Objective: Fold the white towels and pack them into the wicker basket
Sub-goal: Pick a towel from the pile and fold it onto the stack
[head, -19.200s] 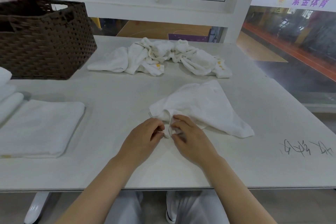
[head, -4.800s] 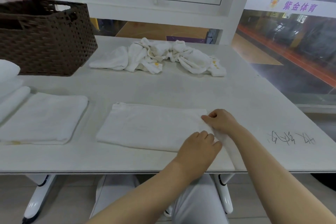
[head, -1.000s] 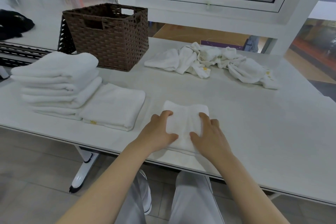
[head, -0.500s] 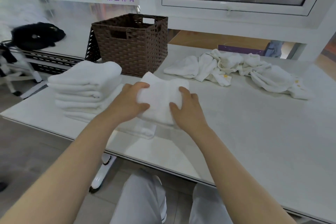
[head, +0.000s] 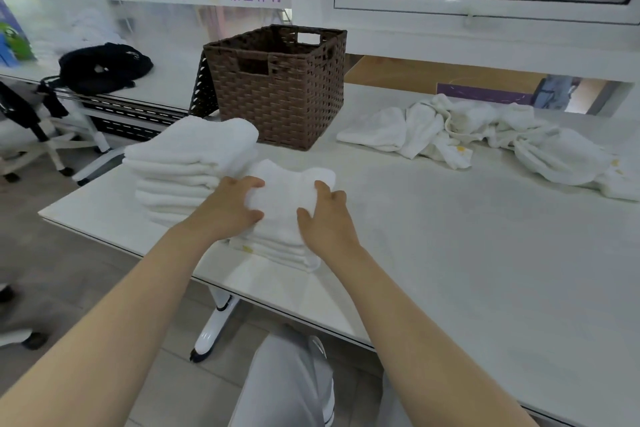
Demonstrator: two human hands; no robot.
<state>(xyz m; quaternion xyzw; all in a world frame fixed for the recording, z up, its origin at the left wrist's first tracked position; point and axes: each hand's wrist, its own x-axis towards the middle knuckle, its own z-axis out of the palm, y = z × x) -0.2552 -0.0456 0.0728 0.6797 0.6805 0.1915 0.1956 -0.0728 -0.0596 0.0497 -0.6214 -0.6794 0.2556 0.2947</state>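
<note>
- Folded white terry towel, thick and squarish, sits on a second folded towel near the desk's left front edge, held from both sides.
- Left hand grips its left side, fingers curled over the top edge and thumb against the near face.
- Right hand holds the right side, fingers curled over the top and thumb pressed against the near face.
- Just left stands a taller stack of folded white towels, at the desk's left corner.
- Behind that stack, toward the far left edge, is the dark brown woven wicker basket with cut-out handles; nothing shows inside it from this angle.
- Along the far edge to the right lies a heap of crumpled, unfolded white towels.
- The step looks like stacking a finished fold; folding is only partly done and packing has not begun.
- Next calls for letting go squarely so the layers stay aligned, then reaching for the crumpled heap.
</note>
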